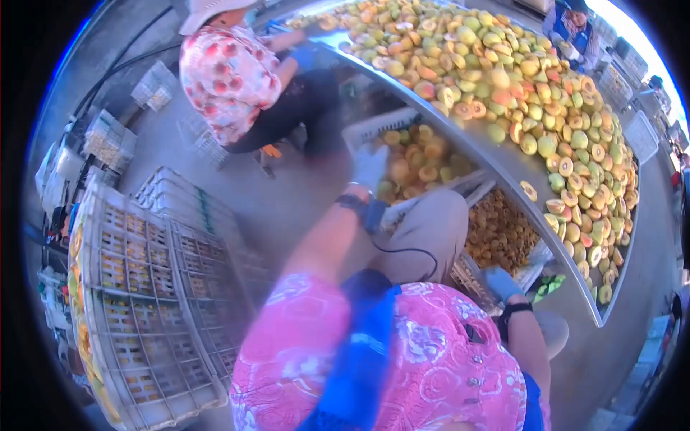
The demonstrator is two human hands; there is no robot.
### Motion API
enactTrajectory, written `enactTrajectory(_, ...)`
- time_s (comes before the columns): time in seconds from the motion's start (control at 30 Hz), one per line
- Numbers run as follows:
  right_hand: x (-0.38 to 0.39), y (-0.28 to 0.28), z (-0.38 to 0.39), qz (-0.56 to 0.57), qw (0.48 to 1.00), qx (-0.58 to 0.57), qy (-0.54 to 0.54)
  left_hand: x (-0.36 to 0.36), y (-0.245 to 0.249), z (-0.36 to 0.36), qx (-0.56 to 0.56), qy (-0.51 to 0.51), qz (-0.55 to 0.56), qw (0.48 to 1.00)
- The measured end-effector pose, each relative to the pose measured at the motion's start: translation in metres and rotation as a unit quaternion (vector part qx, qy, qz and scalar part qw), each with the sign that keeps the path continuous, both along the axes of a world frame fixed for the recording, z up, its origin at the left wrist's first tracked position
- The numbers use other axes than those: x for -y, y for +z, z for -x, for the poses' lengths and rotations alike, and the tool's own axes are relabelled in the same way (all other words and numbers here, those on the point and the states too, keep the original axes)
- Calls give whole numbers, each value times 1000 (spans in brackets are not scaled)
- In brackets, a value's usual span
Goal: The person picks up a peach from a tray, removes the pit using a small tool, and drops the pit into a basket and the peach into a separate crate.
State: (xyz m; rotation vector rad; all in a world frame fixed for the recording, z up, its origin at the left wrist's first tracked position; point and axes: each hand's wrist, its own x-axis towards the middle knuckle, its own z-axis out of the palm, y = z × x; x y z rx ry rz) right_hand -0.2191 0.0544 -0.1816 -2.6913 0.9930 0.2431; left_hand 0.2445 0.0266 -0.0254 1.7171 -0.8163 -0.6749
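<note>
My left hand [369, 169], in a pale glove, is at the left rim of a white plastic crate [375, 126] of halved peaches or similar fruit [424, 154]. Blur hides whether its fingers grip the rim. Lower right, my right hand [503, 284], in a bluish glove, is beside a second crate [532, 274] filled with brown pits or small fruit pieces [499, 230]. Its fingers are too indistinct to show a grip. Above both crates, a metal-edged table [496, 161] bears a large heap of whole and halved yellow-green fruit [503, 79].
Stacked white crates [136, 287] with fruit inside stand at my left. Across the table's corner sits a person in a patterned top [230, 79]; another person [571, 32] is at the far side. More crates [108, 144] are along the left background.
</note>
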Motion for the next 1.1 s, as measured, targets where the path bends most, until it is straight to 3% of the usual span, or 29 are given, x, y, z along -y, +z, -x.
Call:
enactTrajectory(0.07,-8,40,-15,-40,998,-2,-50,-13,-20,-9,-42,-21,-65,997)
enactTrajectory(0.1,-7,63,-29,-69,994,11,-89,-8,-49,-18,9,5,-98,995)
enactTrajectory(0.17,2,91,-48,-110,960,75,-246,-3,-86,-23,47,18,-147,988)
enactTrajectory(0.23,10,115,-59,-50,962,142,-229,4,-108,-27,89,107,-101,985)
enactTrajectory(0.37,19,91,-58,-43,963,83,-253,8,-128,-28,43,97,-113,988)
enactTrajectory(0.43,17,69,-49,-190,959,-117,-175,-3,-94,-19,-97,31,-65,993)
enactTrajectory(0.5,11,114,-85,-189,953,-100,-215,3,-101,-23,-107,27,-84,990)
enactTrajectory(0.57,14,130,-100,-62,923,203,-320,13,-144,-37,-72,88,-86,990)
enactTrajectory(0.63,36,169,-122,16,890,334,-311,22,-184,-54,-128,79,-66,987)
enactTrajectory(0.7,58,191,-122,153,880,321,-314,32,-190,-63,-181,62,-40,981)
enactTrajectory(0.8,100,199,-115,207,851,377,-300,31,-175,-59,-313,29,-15,949)
enactTrajectory(0.9,123,171,-99,262,872,307,-276,42,-199,-80,-270,7,-83,959)
enactTrajectory(0.93,127,176,-101,272,865,338,-254,47,-205,-93,-146,-77,-155,974)
enactTrajectory(0.97,139,173,-96,273,861,344,-255,63,-219,-108,-139,-77,-153,975)
enactTrajectory(1.03,149,152,-84,251,828,344,-365,61,-259,-129,-113,-175,11,978)
enactTrajectory(1.07,150,160,-89,236,822,368,-365,58,-161,-83,-293,-43,-82,952)
enactTrajectory(1.1,151,158,-87,254,826,358,-353,60,-119,-70,-253,-82,-105,958)
